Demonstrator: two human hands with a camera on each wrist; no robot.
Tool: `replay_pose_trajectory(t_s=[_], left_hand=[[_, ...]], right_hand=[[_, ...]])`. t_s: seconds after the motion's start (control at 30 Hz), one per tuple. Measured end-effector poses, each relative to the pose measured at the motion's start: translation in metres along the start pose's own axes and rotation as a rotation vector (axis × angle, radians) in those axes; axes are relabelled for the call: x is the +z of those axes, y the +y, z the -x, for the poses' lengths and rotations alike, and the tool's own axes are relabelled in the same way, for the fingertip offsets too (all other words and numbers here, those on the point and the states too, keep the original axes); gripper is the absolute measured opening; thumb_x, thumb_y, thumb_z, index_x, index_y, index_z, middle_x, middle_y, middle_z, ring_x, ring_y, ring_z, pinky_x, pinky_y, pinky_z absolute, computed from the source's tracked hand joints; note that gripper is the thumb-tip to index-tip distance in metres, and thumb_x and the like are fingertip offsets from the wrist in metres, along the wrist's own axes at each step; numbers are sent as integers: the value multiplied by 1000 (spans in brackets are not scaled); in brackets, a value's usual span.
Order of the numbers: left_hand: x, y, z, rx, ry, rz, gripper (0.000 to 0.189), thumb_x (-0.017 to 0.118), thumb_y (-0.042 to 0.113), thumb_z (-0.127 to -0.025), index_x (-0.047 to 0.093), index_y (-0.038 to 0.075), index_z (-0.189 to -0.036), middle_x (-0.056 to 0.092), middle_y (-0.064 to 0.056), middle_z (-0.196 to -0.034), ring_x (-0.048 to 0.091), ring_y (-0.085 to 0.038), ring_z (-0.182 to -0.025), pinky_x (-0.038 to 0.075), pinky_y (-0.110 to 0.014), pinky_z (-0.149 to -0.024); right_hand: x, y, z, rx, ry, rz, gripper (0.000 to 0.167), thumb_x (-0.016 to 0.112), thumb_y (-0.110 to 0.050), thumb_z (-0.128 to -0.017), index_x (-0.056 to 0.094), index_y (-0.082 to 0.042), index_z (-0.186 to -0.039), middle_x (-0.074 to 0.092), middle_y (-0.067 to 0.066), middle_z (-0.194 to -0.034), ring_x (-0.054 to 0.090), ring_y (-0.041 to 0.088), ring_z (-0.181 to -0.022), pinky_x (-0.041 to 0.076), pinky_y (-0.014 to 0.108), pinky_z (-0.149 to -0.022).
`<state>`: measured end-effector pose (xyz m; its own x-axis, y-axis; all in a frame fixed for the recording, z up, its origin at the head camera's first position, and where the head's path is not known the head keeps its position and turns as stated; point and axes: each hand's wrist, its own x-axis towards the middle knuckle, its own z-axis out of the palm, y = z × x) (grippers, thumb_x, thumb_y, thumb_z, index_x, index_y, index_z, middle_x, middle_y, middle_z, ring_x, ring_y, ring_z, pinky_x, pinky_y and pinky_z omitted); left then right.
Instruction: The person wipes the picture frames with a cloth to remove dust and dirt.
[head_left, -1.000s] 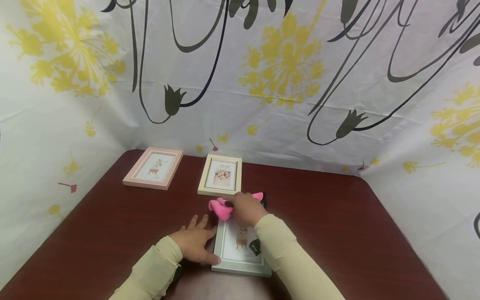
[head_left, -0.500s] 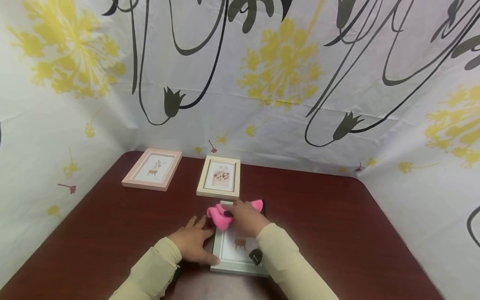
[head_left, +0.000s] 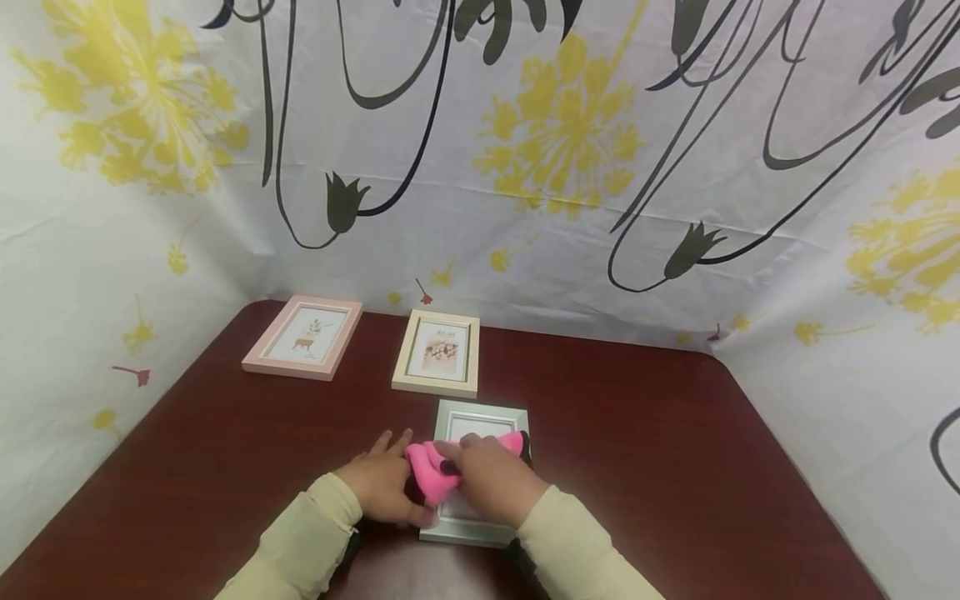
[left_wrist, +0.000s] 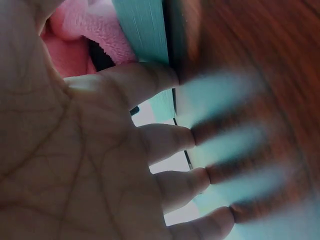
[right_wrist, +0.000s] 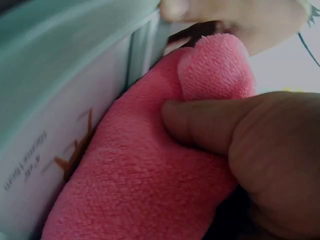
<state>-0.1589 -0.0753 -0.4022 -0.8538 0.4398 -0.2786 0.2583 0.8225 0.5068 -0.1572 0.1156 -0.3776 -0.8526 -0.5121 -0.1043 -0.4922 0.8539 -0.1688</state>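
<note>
A pale green picture frame (head_left: 467,533) lies flat on the dark red table, a printed sheet behind its pane. My right hand (head_left: 495,482) grips a bunched pink fuzzy cloth (head_left: 429,477) and presses it over the middle of the frame. In the right wrist view the thumb pinches the cloth (right_wrist: 145,165), which covers part of the printed sheet (right_wrist: 30,170). Spread fingers of my left hand (head_left: 381,487) rest on the table at the frame's left side, its thumb at the lower left corner. The left wrist view shows the palm (left_wrist: 65,145) and straight fingers.
Behind the green frame lies a cream picture frame (head_left: 433,387). A pink picture frame (head_left: 288,368) sits at the table's back left. White fabric (head_left: 450,208) with yellow and grey plant prints hangs around the back and sides of the table (head_left: 637,467).
My right hand has drawn the pink cloth down the frame toward me, from its far edge to its middle, uncovering the top border. The left hand stays almost in place.
</note>
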Motion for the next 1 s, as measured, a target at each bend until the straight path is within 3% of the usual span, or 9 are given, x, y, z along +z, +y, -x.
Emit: replay_pose_trajectory(t_s=[0.27,0.5,0.6,0.73,0.87,1.0], left_hand=[[-1,-2,1,10,-2,-30,86,80,57,-71,59,9,-139,29,-25,-157,17,-53,-143,26,-70,-105],[-2,-1,1,0,-6,-18,90,80,57,-71,54,10,-144,27,-24,-158,15,-50,-145,24,-69,-107],[-2,0,1,1,0,-8,90,81,56,-70,55,10,-143,27,-24,-158,15,-50,-145,24,-69,-107],[-1,1,2,7,11,8,86,82,55,-69,60,8,-138,28,-24,-157,16,-51,-144,24,-69,-107],[0,2,2,-8,17,13,74,83,55,-67,70,7,-123,29,-23,-158,17,-49,-145,25,-68,-108],[0,3,2,-20,18,14,77,84,52,-65,67,10,-128,29,-23,-157,17,-48,-145,25,-67,-108]], right_hand=[[-3,12,-36,119,-13,33,80,83,-1,-74,55,-25,-144,64,12,-118,62,28,-100,54,42,-87],[-7,21,-54,162,41,-44,46,61,-9,-97,59,-22,-141,66,9,-125,64,26,-109,49,43,-96],[-7,19,-47,143,-4,-41,66,75,-1,-85,55,-20,-144,66,11,-124,63,25,-107,49,42,-97],[-12,15,-24,69,-90,-89,83,80,6,-72,54,-24,-145,69,9,-108,60,17,-83,53,32,-82],[-15,12,-2,-4,-131,-139,60,67,1,-85,62,-27,-138,68,4,-94,55,11,-74,50,29,-76],[-14,9,10,-84,-127,-128,49,67,-1,-87,68,-22,-131,64,-1,-84,52,8,-71,49,26,-74]])
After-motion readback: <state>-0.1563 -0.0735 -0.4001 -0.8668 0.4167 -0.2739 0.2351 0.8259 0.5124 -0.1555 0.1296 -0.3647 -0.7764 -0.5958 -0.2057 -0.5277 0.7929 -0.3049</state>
